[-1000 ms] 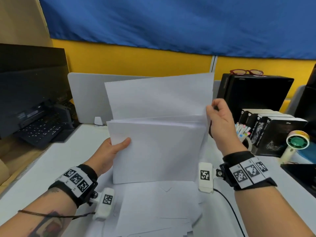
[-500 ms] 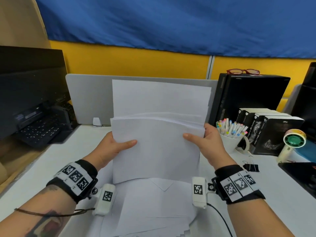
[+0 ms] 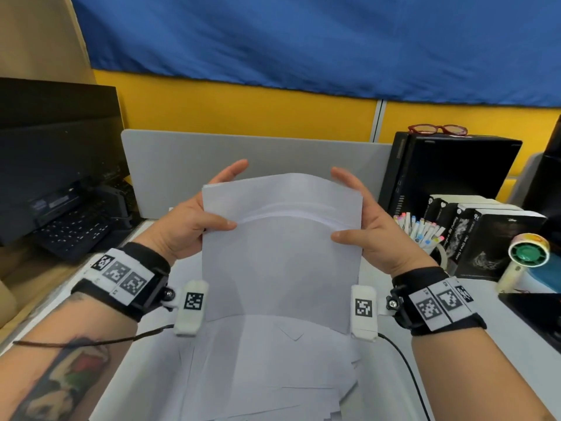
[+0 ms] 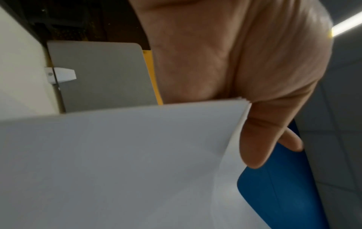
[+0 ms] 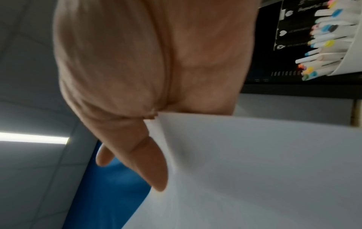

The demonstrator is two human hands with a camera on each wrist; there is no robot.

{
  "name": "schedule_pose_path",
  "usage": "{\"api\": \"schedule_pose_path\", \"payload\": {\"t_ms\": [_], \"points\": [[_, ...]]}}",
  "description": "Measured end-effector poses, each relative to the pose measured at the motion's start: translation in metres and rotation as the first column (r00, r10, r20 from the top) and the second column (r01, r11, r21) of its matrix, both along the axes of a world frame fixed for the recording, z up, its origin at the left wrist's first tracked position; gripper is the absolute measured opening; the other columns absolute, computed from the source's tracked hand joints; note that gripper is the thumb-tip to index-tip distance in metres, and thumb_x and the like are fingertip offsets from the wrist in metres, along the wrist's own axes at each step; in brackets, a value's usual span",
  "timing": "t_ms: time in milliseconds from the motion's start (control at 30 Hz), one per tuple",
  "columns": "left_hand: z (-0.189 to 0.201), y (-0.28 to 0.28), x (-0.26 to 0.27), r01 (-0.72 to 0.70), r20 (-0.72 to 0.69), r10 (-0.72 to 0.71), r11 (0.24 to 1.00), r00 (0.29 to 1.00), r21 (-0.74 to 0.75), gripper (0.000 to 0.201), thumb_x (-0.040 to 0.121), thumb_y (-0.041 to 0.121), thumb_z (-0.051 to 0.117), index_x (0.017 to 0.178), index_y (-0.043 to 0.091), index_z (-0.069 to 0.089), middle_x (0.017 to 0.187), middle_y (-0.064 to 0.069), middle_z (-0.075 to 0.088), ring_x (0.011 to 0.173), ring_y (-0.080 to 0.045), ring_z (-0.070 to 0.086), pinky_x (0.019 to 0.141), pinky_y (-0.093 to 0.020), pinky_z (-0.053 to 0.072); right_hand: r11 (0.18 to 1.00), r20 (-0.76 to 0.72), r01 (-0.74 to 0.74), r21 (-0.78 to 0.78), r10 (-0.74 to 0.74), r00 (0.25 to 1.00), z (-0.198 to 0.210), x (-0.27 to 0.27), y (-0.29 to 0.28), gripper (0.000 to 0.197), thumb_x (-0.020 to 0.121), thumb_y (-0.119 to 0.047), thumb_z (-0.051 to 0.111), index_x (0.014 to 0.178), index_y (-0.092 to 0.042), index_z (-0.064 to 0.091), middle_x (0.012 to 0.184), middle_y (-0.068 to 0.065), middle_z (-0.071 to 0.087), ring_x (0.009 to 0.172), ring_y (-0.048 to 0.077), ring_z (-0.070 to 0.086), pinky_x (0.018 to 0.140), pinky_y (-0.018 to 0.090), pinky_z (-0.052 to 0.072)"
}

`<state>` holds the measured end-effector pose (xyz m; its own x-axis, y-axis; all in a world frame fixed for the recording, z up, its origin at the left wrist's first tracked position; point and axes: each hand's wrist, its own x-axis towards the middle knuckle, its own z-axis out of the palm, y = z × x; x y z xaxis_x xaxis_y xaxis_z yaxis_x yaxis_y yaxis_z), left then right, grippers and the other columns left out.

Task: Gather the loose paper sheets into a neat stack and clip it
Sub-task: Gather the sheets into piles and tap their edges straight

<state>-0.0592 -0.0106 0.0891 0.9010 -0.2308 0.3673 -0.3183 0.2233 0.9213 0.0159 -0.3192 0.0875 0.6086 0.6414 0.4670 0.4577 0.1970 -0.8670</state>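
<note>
- Many loose sheets are left spread on the desk beneath a held stack.
- Both side edges of the upright stack are pinched, by the left hand and the right hand, thumbs in front.
- Uneven top edges could get clipped crooked if squaring is skipped.
- Sheet layering at the stack's corner is shown only by the wrist views; the marker cup appears in head and right-wrist views. No clip is visible.

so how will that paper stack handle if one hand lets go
Probably floppy: the stack already bows near its top between the left hand and right hand. Sheets likely slide apart, since one stands proud. Looks thin, so probably light.
</note>
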Motion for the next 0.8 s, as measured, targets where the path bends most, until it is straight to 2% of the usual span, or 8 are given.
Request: {"api": "schedule_pose_path", "payload": {"t_ms": [167, 300, 433, 533, 600, 667, 733, 800], "points": [[-0.011, 0.003, 0.002, 0.006, -0.038, -0.006, 1.0, 0.999, -0.006, 0.028, 0.076, 0.006, 0.078, 0.092, 0.027, 0.068, 0.106, -0.001, 0.073, 0.081, -0.024, 0.073, 0.063, -0.031, 0.062, 0.996, -0.088, 0.078, 0.049, -0.073, 0.993, -0.01, 0.004, 0.007, 0.054, 0.087, 0.023, 0.054, 0.111, -0.026, 0.057, 0.117, 0.008, 0.058, 0.099, 0.033, 0.062, 0.082, 0.047, 0.052], [-0.039, 0.021, 0.001, -0.03, -0.075, 0.033, 0.999, 0.997, 0.032, 0.05, 0.053, 0.04, 0.098, 0.092, 0.025, 0.071, 0.118, 0.0, 0.073, 0.093, -0.024, 0.072, 0.072, -0.029, 0.059, 0.971, -0.139, 0.225, 0.075, -0.213, 0.967, -0.03, 0.009, 0.0, 0.045, 0.084, 0.021, 0.059, 0.098, -0.023, 0.059, 0.096, 0.009, 0.062, 0.084, 0.031, 0.062, 0.073, 0.04, 0.051], [-0.058, 0.019, 0.003, -0.323, 0.016, 0.325, 0.931, 0.946, 0.173, 0.038, 0.068, 0.007, 0.09, 0.092, 0.031, 0.072, 0.102, 0.007, 0.073, 0.093, -0.023, 0.068, 0.076, -0.023, 0.058, 0.912, -0.037, 0.404, 0.073, -0.402, 0.915, -0.042, 0.006, 0.004, 0.057, 0.083, 0.02, 0.059, 0.114, -0.028, 0.059, 0.116, -0.001, 0.062, 0.099, 0.014, 0.066, 0.083, 0.03, 0.054], [-0.047, 0.013, 0.002, -0.729, 0.38, 0.623, 0.605, 0.684, 0.319, 0.051, 0.085, -0.005, 0.078, 0.11, 0.037, 0.066, 0.12, 0.011, 0.07, 0.099, -0.005, 0.068, 0.085, -0.021, 0.054, 0.858, 0.128, 0.501, 0.112, -0.513, 0.849, -0.041, -0.004, 0.016, 0.059, 0.084, 0.019, 0.058, 0.122, -0.026, 0.056, 0.122, -0.02, 0.059, 0.111, -0.008, 0.057, 0.091, 0.009, 0.044], [-0.029, 0.005, -0.002, -0.837, 0.677, 0.493, 0.28, 0.546, 0.47, 0.063, 0.082, 0.017, 0.085, 0.134, 0.037, 0.055, 0.139, 0.015, 0.06, 0.13, -0.007, 0.055, 0.11, -0.043, 0.043, 0.87, 0.2, 0.481, 0.108, -0.492, 0.847, -0.035, -0.011, 0.024, 0.042, 0.087, 0.016, 0.057, 0.109, -0.019, 0.062, 0.103, -0.018, 0.066, 0.096, 0.003, 0.063, 0.083, 0.02, 0.049], [-0.011, -0.008, -0.003, -0.804, 0.751, 0.3, 0.115, 0.588, 0.584, 0.078, 0.077, 0.034, 0.089, 0.144, 0.035, 0.05, 0.142, 0.016, 0.057, 0.143, -0.011, 0.042, 0.119, -0.05, 0.024, 0.892, 0.35, 0.448, 0.065, -0.441, 0.826, -0.023, -0.023, 0.034, 0.035, 0.088, 0.013, 0.056, 0.105, -0.016, 0.065, 0.097, -0.012, 0.068, 0.092, 0.013, 0.065, 0.08, 0.028, 0.05], [-0.001, -0.022, 0.001, -0.719, 0.677, 0.242, 0.217, 0.695, 0.66, 0.062, 0.077, 0.038, 0.088, 0.133, 0.035, 0.062, 0.123, 0.017, 0.069, 0.122, -0.004, 0.058, 0.111, -0.043, 0.037, 0.915, 0.467, 0.399, 0.061, -0.379, 0.799, -0.01, -0.036, 0.045, 0.035, 0.088, 0.012, 0.057, 0.105, -0.016, 0.067, 0.097, -0.01, 0.07, 0.09, 0.017, 0.066, 0.078, 0.028, 0.051], [0.001, -0.029, 0.005, -0.617, 0.537, 0.305, 0.378, 0.787, 0.69, 0.025, 0.079, 0.037, 0.085, 0.103, 0.033, 0.077, 0.09, 0.013, 0.077, 0.087, -0.009, 0.071, 0.081, -0.037, 0.054, 0.92, 0.486, 0.353, 0.171, -0.39, 0.782, 0.002, -0.046, 0.052, 0.029, 0.088, 0.01, 0.063, 0.107, -0.012, 0.068, 0.098, -0.008, 0.071, 0.093, 0.01, 0.067, 0.083, 0.023, 0.051]]}}
